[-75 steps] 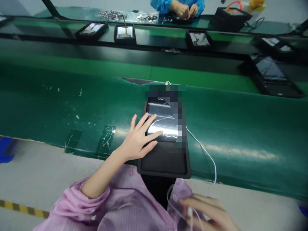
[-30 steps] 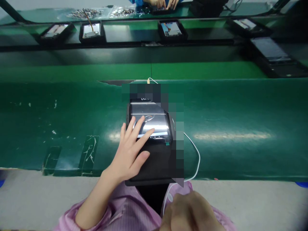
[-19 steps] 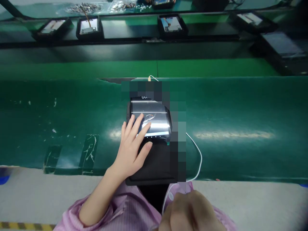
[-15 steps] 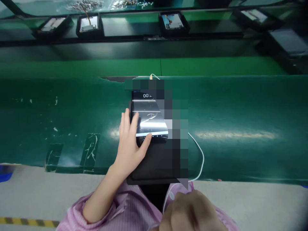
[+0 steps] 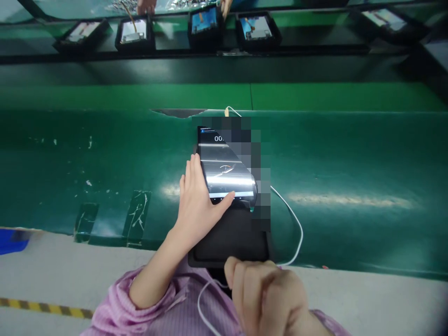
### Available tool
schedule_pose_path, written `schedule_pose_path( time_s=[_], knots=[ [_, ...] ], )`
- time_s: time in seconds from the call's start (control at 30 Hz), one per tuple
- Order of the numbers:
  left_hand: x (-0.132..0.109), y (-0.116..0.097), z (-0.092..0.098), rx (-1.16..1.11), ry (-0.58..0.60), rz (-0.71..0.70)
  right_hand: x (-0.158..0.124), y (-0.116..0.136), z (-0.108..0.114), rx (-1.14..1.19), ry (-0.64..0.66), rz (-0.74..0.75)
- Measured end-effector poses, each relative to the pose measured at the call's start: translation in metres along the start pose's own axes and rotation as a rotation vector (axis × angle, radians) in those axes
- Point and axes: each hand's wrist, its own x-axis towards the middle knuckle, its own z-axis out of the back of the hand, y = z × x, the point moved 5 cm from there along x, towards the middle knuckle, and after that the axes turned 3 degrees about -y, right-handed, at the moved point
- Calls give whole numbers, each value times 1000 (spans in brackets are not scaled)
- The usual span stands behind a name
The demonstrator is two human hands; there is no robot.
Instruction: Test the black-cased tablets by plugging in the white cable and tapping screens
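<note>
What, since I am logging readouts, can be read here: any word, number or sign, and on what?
"00:" on the lit screen of the phone, near its top; what follows is blurred out.
A tiny line at the screen's top left corner: too small to read.
Screens in the far black trays: nothing legible.

Left hand (image 5: 196, 205) clasps the phone (image 5: 226, 170) on the black tray (image 5: 231, 242); right hand (image 5: 269, 294) grips the white cable (image 5: 297, 228).
</note>
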Motion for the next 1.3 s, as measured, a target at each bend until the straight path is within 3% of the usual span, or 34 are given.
schedule_pose_path(
  time_s=[0.17, 0.33, 1.1, 1.2, 1.3],
  knots=[
    [-1, 3, 1, -46, 11, 10, 2, -1, 19, 43, -136, 99],
    [-3, 4, 3, -72, 20, 15, 2, -2, 26, -32, -55, 104],
    [-4, 4, 1, -71, 28, -7, 6, -2, 26, -103, -5, 103],
    [-3, 2, 1, -58, 51, 9, 8, 2, 19, -244, 91, 128],
    [-2, 3, -1, -19, 81, 42, 6, 8, 10, -443, 308, 114]
  ],
)
